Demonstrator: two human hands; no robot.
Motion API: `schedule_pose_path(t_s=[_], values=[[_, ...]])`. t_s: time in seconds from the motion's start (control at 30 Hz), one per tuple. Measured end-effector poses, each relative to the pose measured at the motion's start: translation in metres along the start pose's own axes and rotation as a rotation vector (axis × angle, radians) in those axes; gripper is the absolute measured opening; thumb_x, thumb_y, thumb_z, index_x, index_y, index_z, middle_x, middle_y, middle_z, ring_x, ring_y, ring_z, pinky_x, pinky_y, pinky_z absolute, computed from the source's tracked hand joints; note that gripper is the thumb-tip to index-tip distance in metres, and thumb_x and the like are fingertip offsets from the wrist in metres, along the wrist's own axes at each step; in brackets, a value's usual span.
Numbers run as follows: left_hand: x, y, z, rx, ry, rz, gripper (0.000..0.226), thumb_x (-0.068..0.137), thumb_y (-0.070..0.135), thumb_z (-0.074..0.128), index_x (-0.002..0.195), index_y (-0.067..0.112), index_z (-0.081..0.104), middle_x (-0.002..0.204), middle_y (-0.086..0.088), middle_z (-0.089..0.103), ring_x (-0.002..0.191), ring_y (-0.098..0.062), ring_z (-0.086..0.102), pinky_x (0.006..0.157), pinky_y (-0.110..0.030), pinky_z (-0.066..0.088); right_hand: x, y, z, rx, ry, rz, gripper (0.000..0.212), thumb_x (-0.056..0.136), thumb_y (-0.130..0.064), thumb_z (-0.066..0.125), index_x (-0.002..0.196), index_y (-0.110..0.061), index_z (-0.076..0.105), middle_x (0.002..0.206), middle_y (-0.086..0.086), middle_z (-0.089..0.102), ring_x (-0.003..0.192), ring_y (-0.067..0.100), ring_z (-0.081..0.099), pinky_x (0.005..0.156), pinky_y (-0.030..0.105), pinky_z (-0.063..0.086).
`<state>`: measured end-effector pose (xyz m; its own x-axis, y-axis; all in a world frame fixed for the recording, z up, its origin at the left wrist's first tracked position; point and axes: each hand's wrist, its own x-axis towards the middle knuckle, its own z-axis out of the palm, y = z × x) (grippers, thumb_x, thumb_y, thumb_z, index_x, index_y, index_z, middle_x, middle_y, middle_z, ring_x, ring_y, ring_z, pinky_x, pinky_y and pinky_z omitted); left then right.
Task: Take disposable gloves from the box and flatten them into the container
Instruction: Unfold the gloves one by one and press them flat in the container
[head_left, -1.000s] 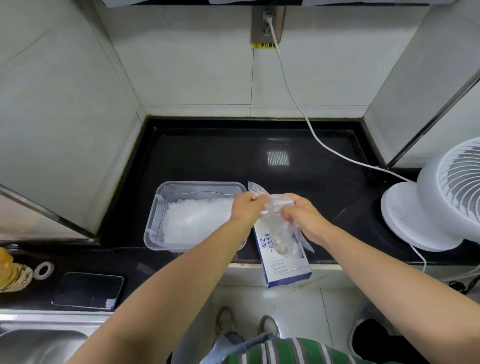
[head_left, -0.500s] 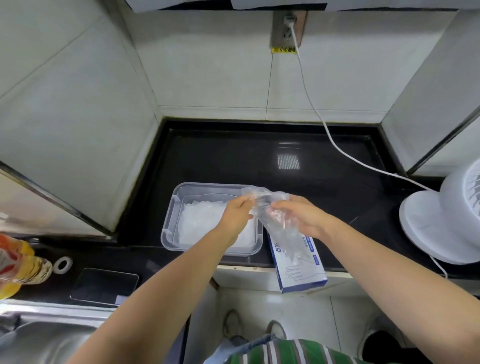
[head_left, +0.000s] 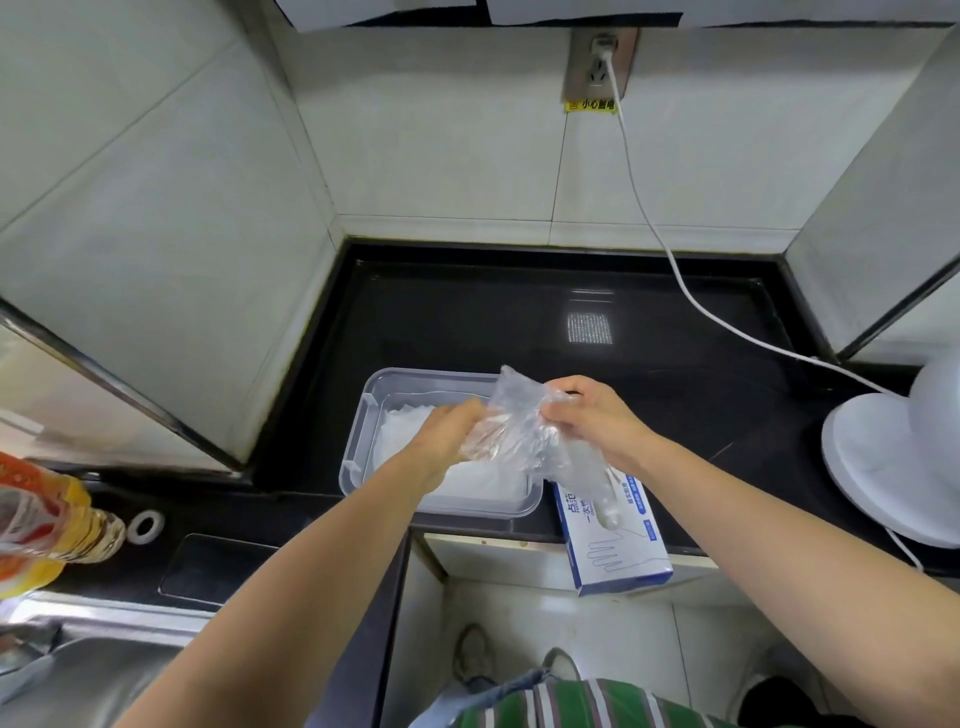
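You are holding one clear plastic glove (head_left: 511, 426) up in the air with both hands. Your left hand (head_left: 449, 434) pinches its left side. Your right hand (head_left: 597, 423) pinches its right side, with the fingers curled around the crinkly plastic. The glove is bunched up between them, not flat yet.

The glove's long way runs on a slant. One corner pokes up at the far end. The other end hangs down toward you and to the right, over the blue and white glove box (head_left: 618, 551). I cannot tell if that hanging end is all the way out of the box or only resting on top of it.

Here is the thing to look at. The clear container (head_left: 358, 447) sits on the black counter (head_left: 467, 322), to the left of the glove and lower down. Your left hand is already over it. Your right hand is over its right edge, close to the box. So the left hand is the nearer one, and the glove needs to go left and down.

There is a white pile of gloves (head_left: 405, 431) in the container already. I think the next job is to pull the glove straight and lay it on that pile. The container's long side runs from near you to far away, so the glove would fit best if you turn its long way to match.
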<state>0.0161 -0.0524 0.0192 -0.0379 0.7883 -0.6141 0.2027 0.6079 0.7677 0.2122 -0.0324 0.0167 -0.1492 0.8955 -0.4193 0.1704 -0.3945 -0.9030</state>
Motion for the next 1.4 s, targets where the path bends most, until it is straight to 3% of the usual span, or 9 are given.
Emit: schedule_pose_path(t_s=[0.13, 0.27, 0.43, 0.6, 0.83, 0.97, 1.1, 1.23, 1.4], values=[[0.005, 0.004, 0.0, -0.006, 0.002, -0.01, 0.026, 0.089, 0.04, 0.065, 0.104, 0.019, 0.065, 0.104, -0.003, 0.067, 0.096, -0.018, 0.064, 0.094, -0.036, 0.052, -0.003, -0.005, 0.013, -0.076, -0.171, -0.033, 0.031, 0.084, -0.003, 0.072, 0.113, -0.011, 0.063, 0.094, 0.011, 0.07, 0.078, 0.014, 0.067, 0.068, 0.019, 0.051], [0.008, 0.004, 0.008, 0.043, 0.254, 0.119, 0.011, 0.096, 0.025, 0.054, 0.09, 0.017, 0.058, 0.083, -0.004, 0.059, 0.072, -0.013, 0.056, 0.066, -0.022, 0.049, 0.0, -0.005, 0.02, -0.16, -0.164, -0.02, 0.009, 0.087, -0.006, 0.067, 0.094, -0.011, 0.068, 0.086, 0.008, 0.066, 0.077, 0.016, 0.06, 0.071, 0.027, 0.048], [0.009, -0.004, 0.003, 0.128, 0.198, 0.252, 0.015, 0.099, 0.027, 0.046, 0.103, 0.016, 0.056, 0.076, 0.0, 0.052, 0.064, -0.01, 0.048, 0.055, -0.019, 0.04, -0.002, -0.018, 0.018, 0.027, -0.197, 0.044, 0.036, 0.091, -0.05, 0.061, 0.108, -0.02, 0.068, 0.107, -0.001, 0.07, 0.101, 0.015, 0.067, 0.09, 0.031, 0.051], [0.006, -0.006, -0.002, 0.104, 0.178, 0.3, 0.022, 0.104, 0.033, 0.035, 0.109, 0.023, 0.054, 0.086, 0.006, 0.056, 0.074, -0.009, 0.054, 0.062, -0.013, 0.043, 0.008, -0.018, 0.023, 0.051, -0.491, 0.276, 0.033, 0.085, -0.02, 0.075, 0.116, -0.009, 0.069, 0.111, 0.014, 0.071, 0.102, 0.028, 0.069, 0.087, 0.039, 0.055], [0.01, -0.017, -0.018, 0.119, 0.289, 0.201, 0.034, 0.103, 0.041, 0.032, 0.095, 0.02, 0.058, 0.069, 0.001, 0.052, 0.062, -0.01, 0.049, 0.055, -0.015, 0.039, 0.028, -0.012, 0.021, 0.459, 0.129, 0.11, 0.042, 0.087, 0.002, 0.066, 0.127, -0.008, 0.059, 0.074, 0.0, 0.059, 0.066, 0.01, 0.051, 0.069, 0.024, 0.045], [0.016, -0.029, -0.031, 0.355, 0.42, 0.178, 0.038, 0.104, 0.041, 0.028, 0.101, 0.018, 0.059, 0.079, -0.003, 0.059, 0.062, -0.011, 0.055, 0.053, -0.014, 0.043, 0.021, -0.017, 0.029, 0.194, 0.358, -0.144, 0.034, 0.088, -0.009, 0.069, 0.118, -0.018, 0.057, 0.095, 0.0, 0.058, 0.084, 0.009, 0.056, 0.075, 0.02, 0.046], [0.018, -0.033, -0.04, 0.741, 0.497, 0.211, 0.037, 0.105, 0.028, 0.032, 0.136, 0.014, 0.046, 0.109, -0.011, 0.066, 0.092, -0.024, 0.067, 0.08, -0.032, 0.058, 0.012, -0.021, 0.059, -0.159, 0.03, -0.435, 0.019, 0.09, -0.001, 0.063, 0.096, -0.018, 0.066, 0.093, -0.005, 0.065, 0.085, 0.007, 0.059, 0.08, 0.02, 0.048], [0.022, -0.033, -0.044, 0.95, 0.498, 0.221, 0.035, 0.104, 0.022, 0.038, 0.138, 0.016, 0.041, 0.105, -0.01, 0.067, 0.084, -0.021, 0.067, 0.067, -0.027, 0.054, 0.017, 0.002, 0.088, -0.667, -0.38, -0.159, 0.034, 0.097, -0.025, 0.06, 0.13, -0.021, 0.056, 0.126, 0.0, 0.057, 0.104, 0.014, 0.057, 0.089, 0.024, 0.044], [0.032, -0.037, -0.053, 1.089, 0.474, 0.185, 0.043, 0.1, 0.017, 0.05, 0.14, 0.015, 0.035, 0.114, -0.009, 0.064, 0.09, -0.021, 0.069, 0.075, -0.024, 0.057, 0.029, 0.017, 0.104, -0.918, -0.497, 0.05, 0.056, 0.101, -0.036, 0.05, 0.152, -0.024, 0.031, 0.154, 0.006, 0.034, 0.136, 0.026, 0.041, 0.112, 0.034, 0.035]])
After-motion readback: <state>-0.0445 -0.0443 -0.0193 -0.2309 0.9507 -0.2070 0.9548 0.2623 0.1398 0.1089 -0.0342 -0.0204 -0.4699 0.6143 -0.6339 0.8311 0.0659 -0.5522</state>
